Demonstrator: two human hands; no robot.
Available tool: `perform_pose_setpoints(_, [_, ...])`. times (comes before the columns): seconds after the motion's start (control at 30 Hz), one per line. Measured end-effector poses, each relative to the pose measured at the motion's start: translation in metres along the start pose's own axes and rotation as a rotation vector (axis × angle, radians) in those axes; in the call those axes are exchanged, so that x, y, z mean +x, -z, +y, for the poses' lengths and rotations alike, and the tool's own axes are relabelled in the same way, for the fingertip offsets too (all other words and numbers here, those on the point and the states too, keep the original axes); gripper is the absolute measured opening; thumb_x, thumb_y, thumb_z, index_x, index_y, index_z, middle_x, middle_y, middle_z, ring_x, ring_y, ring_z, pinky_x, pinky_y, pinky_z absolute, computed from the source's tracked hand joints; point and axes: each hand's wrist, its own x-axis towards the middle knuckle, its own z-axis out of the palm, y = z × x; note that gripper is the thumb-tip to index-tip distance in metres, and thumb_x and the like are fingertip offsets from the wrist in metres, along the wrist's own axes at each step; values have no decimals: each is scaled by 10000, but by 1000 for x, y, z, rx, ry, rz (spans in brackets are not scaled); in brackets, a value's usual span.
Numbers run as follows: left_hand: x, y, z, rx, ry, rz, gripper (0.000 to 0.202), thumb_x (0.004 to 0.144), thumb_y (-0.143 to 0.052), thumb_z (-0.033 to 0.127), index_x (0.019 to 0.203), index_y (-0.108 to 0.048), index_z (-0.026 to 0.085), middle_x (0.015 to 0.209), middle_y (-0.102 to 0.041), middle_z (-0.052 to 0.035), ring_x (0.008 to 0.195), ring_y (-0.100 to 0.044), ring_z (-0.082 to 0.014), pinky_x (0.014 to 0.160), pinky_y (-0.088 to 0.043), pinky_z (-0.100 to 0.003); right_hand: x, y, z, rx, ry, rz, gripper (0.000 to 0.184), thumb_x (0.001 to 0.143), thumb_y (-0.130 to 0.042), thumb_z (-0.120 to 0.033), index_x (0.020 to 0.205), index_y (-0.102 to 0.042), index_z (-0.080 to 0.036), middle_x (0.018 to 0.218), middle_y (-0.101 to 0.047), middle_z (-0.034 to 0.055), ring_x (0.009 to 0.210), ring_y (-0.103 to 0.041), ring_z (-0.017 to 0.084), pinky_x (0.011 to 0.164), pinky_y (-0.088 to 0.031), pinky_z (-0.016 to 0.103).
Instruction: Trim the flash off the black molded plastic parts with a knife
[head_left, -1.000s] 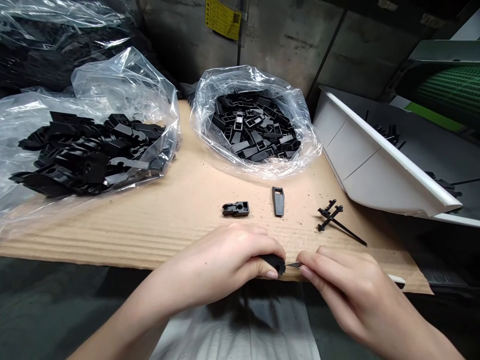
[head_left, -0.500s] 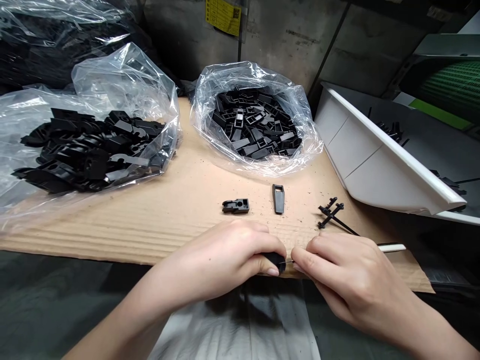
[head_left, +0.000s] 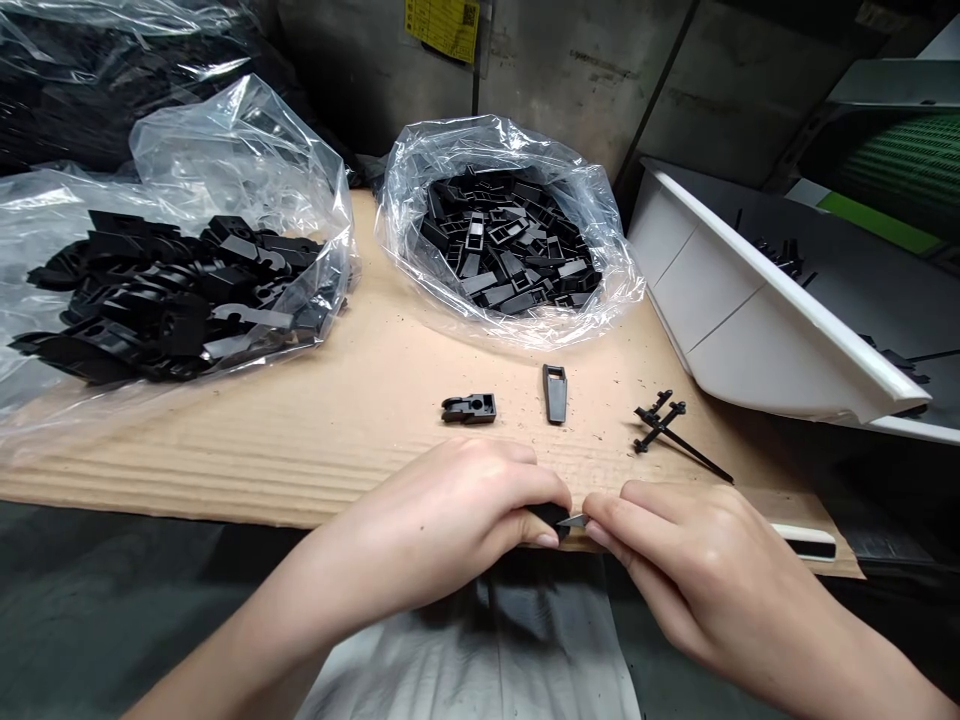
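My left hand (head_left: 480, 510) is closed around a small black plastic part (head_left: 551, 516) at the front edge of the cardboard; the fingers hide most of it. My right hand (head_left: 682, 550) grips a knife (head_left: 808, 543) whose white and black handle end sticks out behind the hand. Its short pointed blade shows between the two hands, with the tip at the black part. Beyond the hands lie a black clip-like piece (head_left: 469, 408) and a tapered black piece (head_left: 555, 394) with a square opening. A branched black sprue (head_left: 664, 425) rests near my right hand.
A clear bag (head_left: 510, 325) full of black tapered pieces stands at the back. To the left, another clear bag (head_left: 247, 110) spills black parts. At the right a white bin (head_left: 720, 290) leans over the cardboard (head_left: 360, 400) and holds dark sprues.
The knife has turned in my right hand: its blade shows flatter and its handle end has swung toward me, showing a black side. My left hand keeps its hold.
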Motion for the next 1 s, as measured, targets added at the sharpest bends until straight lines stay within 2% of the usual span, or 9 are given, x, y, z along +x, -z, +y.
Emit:
perform_pose_setpoints(0.13, [0,-1,0,14,-1,8,141,826,-548,160,926,-640,201,775,-603,-5,755,-548,-173,643,-383,-226,-1,0,1,-29,33,90,211,840,-395,-114,764,-585,-169,569,-501,-9,504,-448,115,481,-257,255])
perform_pose_setpoints(0.23, [0,-2,0,14,0,8,142,822,-556,157,928,-642,194,765,-602,-5,745,-543,-171,640,-375,-227,-1,-2,3,-45,2,62,211,841,-397,-124,732,-569,-180,566,-495,-12,499,-432,115,479,-251,256])
perform_pose_setpoints(0.33, [0,-2,-2,-15,-14,23,152,816,-564,143,939,-639,193,778,-606,-5,754,-546,-167,642,-372,-219,-2,-6,4,15,-27,45,194,845,-400,-118,783,-572,-181,591,-524,-15,518,-467,115,492,-279,249])
perform_pose_setpoints(0.47, [-2,-3,-5,-79,-63,80,172,803,-582,120,952,-628,192,824,-617,2,792,-555,-153,681,-372,-204,-4,-9,3,78,-34,67,190,859,-395,-129,850,-579,-176,605,-533,-14,526,-496,109,492,-300,233])
perform_pose_setpoints(0.6, [-4,-4,-5,-99,-58,84,178,801,-589,118,958,-628,192,813,-629,11,783,-558,-146,683,-373,-204,-4,-10,2,97,-43,82,191,860,-396,-138,825,-579,-180,599,-538,-14,515,-506,109,484,-313,232])
perform_pose_setpoints(0.7, [-5,-5,-4,-112,-46,97,151,813,-575,126,942,-629,181,806,-635,11,771,-567,-145,673,-380,-203,-4,-10,-1,141,-98,47,208,867,-385,-154,801,-579,-189,610,-561,-13,525,-532,114,494,-338,234])
perform_pose_setpoints(0.9, [-7,-10,-5,-142,-29,181,152,833,-552,173,962,-632,167,844,-657,-15,796,-582,-166,707,-405,-229,-13,-11,-13,241,-164,-111,213,865,-380,-182,794,-574,-236,637,-587,-35,545,-562,112,506,-393,220])
perform_pose_setpoints(0.93, [-8,-11,-6,-144,-33,197,159,834,-551,178,970,-633,165,851,-660,-19,806,-583,-170,709,-409,-233,-14,-11,-14,262,-167,-90,209,863,-389,-178,784,-573,-237,627,-584,-40,546,-565,108,515,-405,212])
perform_pose_setpoints(1.0, [-8,-13,-6,-146,-55,223,167,835,-551,190,979,-633,164,853,-661,-20,809,-585,-170,707,-415,-232,-16,-13,-14,271,-157,43,192,855,-407,-159,780,-570,-224,622,-584,-38,557,-576,101,540,-428,194])
